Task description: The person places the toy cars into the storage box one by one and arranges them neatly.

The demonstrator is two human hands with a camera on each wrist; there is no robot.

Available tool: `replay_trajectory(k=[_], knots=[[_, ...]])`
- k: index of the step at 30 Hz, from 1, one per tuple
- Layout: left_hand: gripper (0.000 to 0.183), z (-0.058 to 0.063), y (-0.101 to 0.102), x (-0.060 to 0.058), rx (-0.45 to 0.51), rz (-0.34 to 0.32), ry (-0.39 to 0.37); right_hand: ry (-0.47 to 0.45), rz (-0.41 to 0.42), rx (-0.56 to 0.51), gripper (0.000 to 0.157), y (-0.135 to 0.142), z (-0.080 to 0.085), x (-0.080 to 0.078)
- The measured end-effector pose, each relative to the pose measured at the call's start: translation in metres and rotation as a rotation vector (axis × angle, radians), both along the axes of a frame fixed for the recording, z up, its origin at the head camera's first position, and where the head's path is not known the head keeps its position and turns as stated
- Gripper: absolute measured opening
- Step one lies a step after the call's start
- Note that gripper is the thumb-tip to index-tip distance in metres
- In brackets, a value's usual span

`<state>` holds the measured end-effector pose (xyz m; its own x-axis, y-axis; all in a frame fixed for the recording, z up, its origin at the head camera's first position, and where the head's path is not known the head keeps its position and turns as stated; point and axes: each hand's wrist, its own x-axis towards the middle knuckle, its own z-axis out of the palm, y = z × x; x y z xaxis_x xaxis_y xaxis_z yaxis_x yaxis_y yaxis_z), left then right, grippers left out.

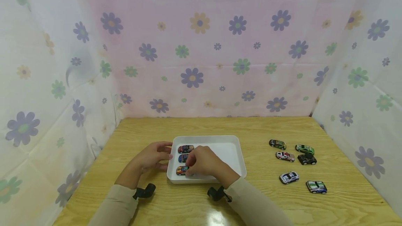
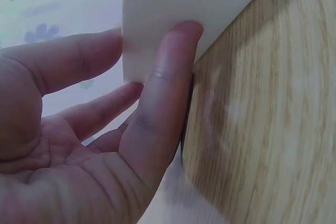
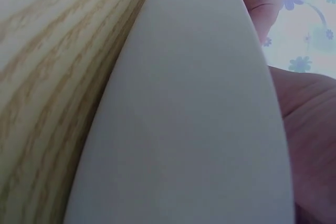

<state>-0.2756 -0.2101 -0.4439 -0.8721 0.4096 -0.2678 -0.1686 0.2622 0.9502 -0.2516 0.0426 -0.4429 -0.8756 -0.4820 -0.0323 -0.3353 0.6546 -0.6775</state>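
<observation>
A white tray [image 1: 224, 154] stands on the table with three toy cars in a column along its left side. Reaching over its front wall, my right hand [image 1: 204, 161] pinches the nearest one, a red and yellow toy car [image 1: 180, 171]. A blue toy car [image 1: 182, 158] and a dark red toy car [image 1: 186, 149] lie behind it. At the tray's left end, the fingers of my left hand [image 1: 152, 158] touch the outer wall, fairly straight. The left wrist view shows that hand [image 2: 152, 108] against the wall; in the right wrist view the tray wall [image 3: 184, 103] hides most of the right hand.
Several more toy cars lie on the wooden table [image 1: 257, 198] right of the tray, among them a white one [image 1: 289, 177], a green one [image 1: 304, 149] and a black one [image 1: 307, 159]. Flowered cloth [image 1: 216, 90] encloses the table at the back and sides.
</observation>
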Motion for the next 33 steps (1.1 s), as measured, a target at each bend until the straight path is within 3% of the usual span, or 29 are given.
replay_trajectory(k=[21, 28, 33], knots=[[0.067, -0.005, -0.001, -0.004, 0.001, 0.016, -0.008, -0.017, 0.035, -0.130, 0.019, 0.021, 0.011, 0.001], [0.066, -0.007, -0.002, -0.004, -0.009, 0.031, -0.001, 0.069, 0.087, -0.146, 0.015, 0.033, 0.022, 0.006], [0.064, -0.010, -0.002, -0.005, -0.018, 0.048, -0.001, 0.155, 0.086, -0.175, 0.011, 0.052, 0.039, 0.009]])
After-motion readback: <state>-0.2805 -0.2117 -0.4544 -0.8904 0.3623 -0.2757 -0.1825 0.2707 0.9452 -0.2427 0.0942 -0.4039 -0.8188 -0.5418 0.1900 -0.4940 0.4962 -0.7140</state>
